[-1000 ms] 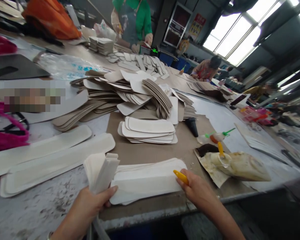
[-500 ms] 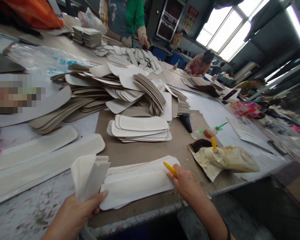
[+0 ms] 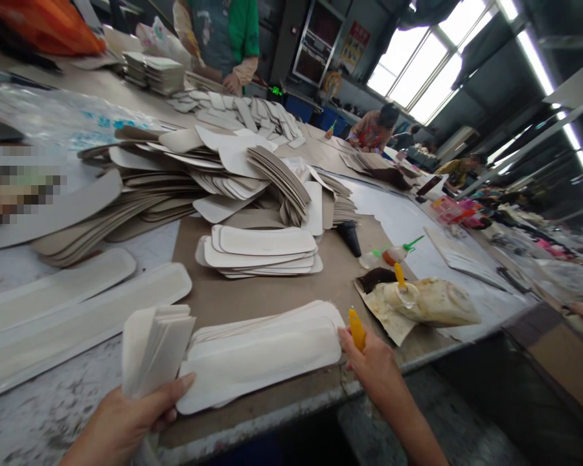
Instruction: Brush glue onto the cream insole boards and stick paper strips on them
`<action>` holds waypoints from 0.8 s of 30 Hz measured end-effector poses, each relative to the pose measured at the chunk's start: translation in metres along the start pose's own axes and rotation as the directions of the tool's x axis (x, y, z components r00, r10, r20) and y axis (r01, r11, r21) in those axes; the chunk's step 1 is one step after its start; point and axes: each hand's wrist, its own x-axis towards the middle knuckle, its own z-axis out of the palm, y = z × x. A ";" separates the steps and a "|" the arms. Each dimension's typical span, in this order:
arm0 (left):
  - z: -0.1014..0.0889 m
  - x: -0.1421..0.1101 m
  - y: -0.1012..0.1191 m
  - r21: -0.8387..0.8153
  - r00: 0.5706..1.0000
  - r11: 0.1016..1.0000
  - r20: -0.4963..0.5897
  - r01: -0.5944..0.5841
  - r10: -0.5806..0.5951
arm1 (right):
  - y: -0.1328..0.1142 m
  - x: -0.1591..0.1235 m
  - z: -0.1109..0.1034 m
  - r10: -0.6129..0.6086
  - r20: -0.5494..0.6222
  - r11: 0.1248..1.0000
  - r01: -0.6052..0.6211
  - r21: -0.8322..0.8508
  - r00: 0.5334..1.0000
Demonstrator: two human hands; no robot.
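My left hand (image 3: pixel 143 404) is closed around a bundle of thin white strips (image 3: pixel 155 349) that fans upward. Its thumb rests on the left end of a stack of long white rounded pieces (image 3: pixel 262 362) lying flat before me. My right hand (image 3: pixel 372 362) grips a yellow-handled tool (image 3: pixel 355 329), tapered end up; its working end is hidden. Fingertips of that hand touch the right end of the top piece. Just behind lies a neat pile of shorter white pieces (image 3: pixel 262 249). A stained glue bottle (image 3: pixel 434 301) lies on its side at the right, a yellow stick in its opening.
Large heaps of grey-backed pieces (image 3: pixel 175 175) spread across the table's middle. Two long white strips (image 3: pixel 126 304) lie at left. A black cone (image 3: pixel 350 238) and small green-tipped bottles (image 3: pixel 393 252) stand near the glue. A co-worker in green (image 3: pixel 243 39) stands across the table.
My right hand has shifted from over the stack to its right end, and the yellow tool has swung more upright. My left hand keeps its hold. The view has turned slightly right.
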 end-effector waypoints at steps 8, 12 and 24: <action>-0.010 -0.014 0.010 -0.153 0.986 0.988 0.165 0.005 0.021 | -0.003 -0.010 0.007 0.130 0.218 0.842 -0.224 0.491 0.967; -0.013 -0.016 0.014 -0.181 0.973 0.983 0.218 -0.038 0.077 | -0.005 -0.016 0.008 0.164 0.195 0.813 -0.244 0.529 0.967; -0.028 -0.013 0.010 -0.377 0.924 0.922 0.377 0.092 0.062 | -0.020 -0.029 0.014 0.104 0.322 0.483 -0.331 0.811 0.941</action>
